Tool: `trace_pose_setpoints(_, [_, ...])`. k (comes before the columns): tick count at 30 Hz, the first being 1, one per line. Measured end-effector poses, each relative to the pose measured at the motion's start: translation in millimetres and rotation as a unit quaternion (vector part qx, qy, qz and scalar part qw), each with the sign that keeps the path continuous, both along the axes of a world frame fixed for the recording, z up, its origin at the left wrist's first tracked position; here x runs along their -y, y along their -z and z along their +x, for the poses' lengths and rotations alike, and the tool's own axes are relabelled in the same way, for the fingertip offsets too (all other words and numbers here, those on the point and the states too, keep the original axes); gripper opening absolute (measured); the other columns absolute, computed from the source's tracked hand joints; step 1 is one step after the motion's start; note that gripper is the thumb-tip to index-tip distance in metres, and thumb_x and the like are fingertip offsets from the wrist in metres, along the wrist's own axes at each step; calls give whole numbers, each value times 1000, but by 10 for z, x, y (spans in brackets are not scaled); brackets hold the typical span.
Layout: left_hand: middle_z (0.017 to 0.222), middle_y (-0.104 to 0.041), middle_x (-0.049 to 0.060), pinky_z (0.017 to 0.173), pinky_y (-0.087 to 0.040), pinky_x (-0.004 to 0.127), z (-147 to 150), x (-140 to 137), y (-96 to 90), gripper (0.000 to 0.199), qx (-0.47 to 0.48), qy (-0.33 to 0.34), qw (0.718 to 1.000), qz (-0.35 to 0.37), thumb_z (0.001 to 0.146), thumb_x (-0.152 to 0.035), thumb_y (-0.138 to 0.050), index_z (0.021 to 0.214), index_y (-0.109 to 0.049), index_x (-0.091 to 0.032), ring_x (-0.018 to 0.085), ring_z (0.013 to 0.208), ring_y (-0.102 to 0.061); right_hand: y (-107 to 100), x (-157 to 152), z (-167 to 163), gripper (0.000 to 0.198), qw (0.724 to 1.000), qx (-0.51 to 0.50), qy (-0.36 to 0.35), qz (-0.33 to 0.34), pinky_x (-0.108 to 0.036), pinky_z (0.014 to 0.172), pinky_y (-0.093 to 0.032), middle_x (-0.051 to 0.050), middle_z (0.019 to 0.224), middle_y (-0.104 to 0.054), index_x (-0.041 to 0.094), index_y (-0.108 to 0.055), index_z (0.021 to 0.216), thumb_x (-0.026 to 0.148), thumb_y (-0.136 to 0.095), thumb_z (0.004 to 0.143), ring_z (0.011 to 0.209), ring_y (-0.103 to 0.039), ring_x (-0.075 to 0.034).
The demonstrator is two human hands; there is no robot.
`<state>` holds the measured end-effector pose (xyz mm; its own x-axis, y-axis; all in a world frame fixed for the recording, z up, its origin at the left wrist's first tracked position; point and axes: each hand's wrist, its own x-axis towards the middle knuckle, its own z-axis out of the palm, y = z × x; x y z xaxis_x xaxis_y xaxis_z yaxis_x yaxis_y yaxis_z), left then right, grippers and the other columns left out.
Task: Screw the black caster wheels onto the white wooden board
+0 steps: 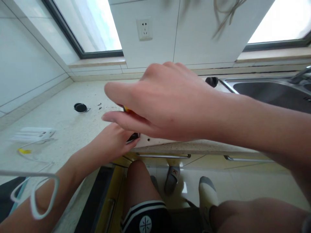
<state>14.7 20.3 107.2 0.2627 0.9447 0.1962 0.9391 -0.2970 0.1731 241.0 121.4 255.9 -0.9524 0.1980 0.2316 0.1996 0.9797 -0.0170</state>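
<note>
My right hand reaches across the counter, closed around an orange and yellow tool handle, probably a screwdriver, whose tip is hidden under the hand. My left hand rests at the counter's front edge and steadies a white flat device with a dark part at its left end. Most of that device is hidden beneath my right hand.
A small black round cap and a few tiny dark screws lie on the speckled counter. A white power strip with cable sits at left. A steel sink is at right, a black knob beside it.
</note>
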Motion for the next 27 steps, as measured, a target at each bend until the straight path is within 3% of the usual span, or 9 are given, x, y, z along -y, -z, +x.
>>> trace_pose_setpoints(3, [111,-83,2,108,-62,42,0,-27,5,25,-11,8,1000,-17,104,-28,-61,118,-81,-28,29,119,-77,-8,61,-11,31,999,12,-33,-41,-36,72,-26,-1,110,-75,30,-63,132,37,-52,104,85,-53,-19])
trace_pose_setpoints(5, [110,-82,2,109,-62,44,10,-38,11,23,-15,7,1000,-15,102,-27,-61,115,-81,-27,30,117,-77,-5,75,-24,23,1000,-15,-9,-16,-37,71,-24,-1,92,-70,29,-63,119,44,-53,104,75,-41,-19])
trace_pose_setpoints(8, [117,-82,8,113,-61,48,28,-31,10,19,-21,6,1000,-3,100,-28,-65,112,-80,-24,34,123,-76,6,44,-42,38,999,-16,42,11,-38,72,-20,0,63,-45,27,-56,95,56,-40,113,67,-23,-19])
trace_pose_setpoints(11, [110,-81,7,115,-60,48,29,-23,30,16,-39,7,999,-3,101,-30,-64,105,-78,-22,32,119,-76,18,-16,-26,20,996,3,-58,-64,-38,74,-26,4,92,-67,28,-59,119,38,-44,112,73,-41,-15])
trace_pose_setpoints(13, [105,-80,3,114,-60,46,18,-27,67,20,-44,5,999,-6,104,-33,-59,103,-76,-22,29,116,-76,17,-31,-4,33,989,-4,-111,-96,-37,76,-30,3,114,-73,26,-56,138,33,-52,107,82,-52,-14])
trace_pose_setpoints(18, [109,-81,5,110,-62,46,-38,-34,136,20,-5,-9,1000,29,103,-36,-63,110,-79,-25,33,120,-78,-53,72,8,33,999,28,14,-35,-38,74,-23,0,74,-55,27,-61,114,56,-46,114,76,-43,-20])
trace_pose_setpoints(20, [108,-82,4,107,-63,44,-70,-30,124,18,6,1,1000,25,101,-36,-66,108,-80,-28,32,117,-78,-73,98,17,25,998,45,18,-51,-38,75,-23,1,80,-62,29,-62,124,45,-46,113,79,-48,-20])
trace_pose_setpoints(23, [102,-81,0,104,-63,37,-101,-23,89,21,13,23,1000,7,102,-37,-62,102,-81,-29,27,112,-78,-44,69,50,38,994,15,-62,-93,-37,74,-27,1,103,-76,28,-58,143,41,-52,108,90,-59,-19])
trace_pose_setpoints(27, [111,-83,5,104,-65,40,-91,-18,82,27,23,18,999,13,103,-40,-60,111,-83,-27,32,120,-79,29,12,80,37,997,-29,-44,-56,-38,74,-23,-1,88,-70,26,-65,116,58,-45,113,82,-56,-19])
